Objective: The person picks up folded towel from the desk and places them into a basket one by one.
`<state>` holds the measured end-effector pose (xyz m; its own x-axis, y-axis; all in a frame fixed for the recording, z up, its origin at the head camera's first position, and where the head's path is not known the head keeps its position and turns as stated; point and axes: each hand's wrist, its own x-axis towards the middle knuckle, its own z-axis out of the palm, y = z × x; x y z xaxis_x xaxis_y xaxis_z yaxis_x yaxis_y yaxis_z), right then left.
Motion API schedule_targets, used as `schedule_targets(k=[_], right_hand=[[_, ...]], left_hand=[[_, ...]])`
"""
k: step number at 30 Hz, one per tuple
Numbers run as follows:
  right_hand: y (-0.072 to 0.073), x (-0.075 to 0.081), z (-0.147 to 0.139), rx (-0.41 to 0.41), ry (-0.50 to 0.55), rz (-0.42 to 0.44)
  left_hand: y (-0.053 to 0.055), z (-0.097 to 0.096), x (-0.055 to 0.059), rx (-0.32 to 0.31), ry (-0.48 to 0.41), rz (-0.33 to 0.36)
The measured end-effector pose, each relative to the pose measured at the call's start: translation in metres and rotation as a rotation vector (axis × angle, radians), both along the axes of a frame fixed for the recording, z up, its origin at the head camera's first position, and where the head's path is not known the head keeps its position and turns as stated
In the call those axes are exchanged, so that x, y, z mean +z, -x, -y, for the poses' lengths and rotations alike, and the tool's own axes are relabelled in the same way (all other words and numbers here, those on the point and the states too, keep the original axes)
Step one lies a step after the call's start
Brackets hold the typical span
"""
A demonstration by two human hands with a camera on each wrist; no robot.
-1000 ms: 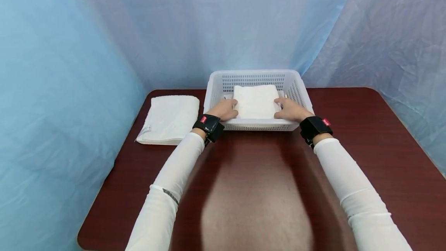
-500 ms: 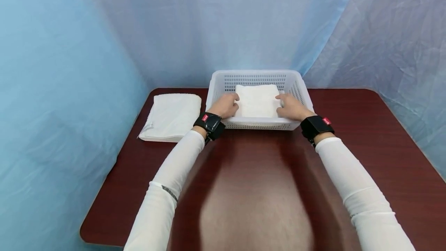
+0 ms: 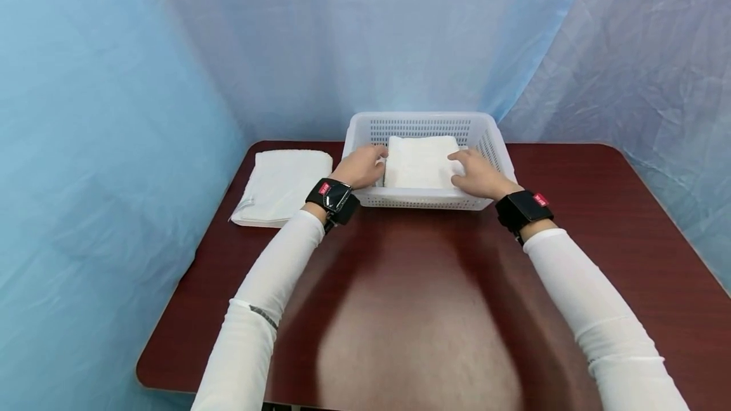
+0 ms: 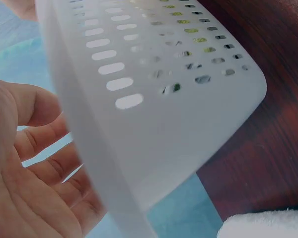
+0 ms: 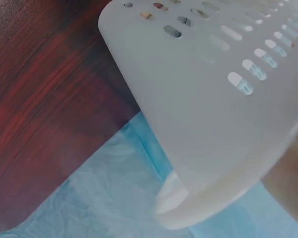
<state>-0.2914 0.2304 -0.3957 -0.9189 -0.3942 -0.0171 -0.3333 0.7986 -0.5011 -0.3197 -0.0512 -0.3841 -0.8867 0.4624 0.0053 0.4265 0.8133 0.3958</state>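
Note:
A folded white towel [image 3: 422, 162] lies on top inside the white slotted plastic basket [image 3: 425, 193]. My left hand [image 3: 361, 167] is over the basket's left part, just beside the towel. Loosely bent fingers with nothing between them show in the left wrist view, behind the rim. At the towel's right edge is my right hand [image 3: 480, 173], thumb and forefinger spread. Its fingertips overlap the edge; whether they touch it I cannot tell. The right wrist view shows only a little of that hand, past the basket wall [image 5: 198, 114].
Another folded white towel [image 3: 285, 184] lies on the dark red table [image 3: 417, 284], left of the basket. Yellowish and dark bits show through the basket's slots [image 4: 191, 30]. Blue cloth [image 3: 400, 37] hangs behind and to the left.
My left hand has drawn slightly back from the towel's left edge. My right hand stays by the right edge. The towel lies in the basket throughout, and the head view has shifted a little.

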Motion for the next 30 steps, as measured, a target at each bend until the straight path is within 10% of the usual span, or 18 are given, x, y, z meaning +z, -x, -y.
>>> schedule_targets(k=[30], right_hand=[[-0.045, -0.022, -0.026, -0.008, 0.155, -0.13]], left_hand=[[-0.016, 0.025, -0.007, -0.007, -0.129, -0.079]])
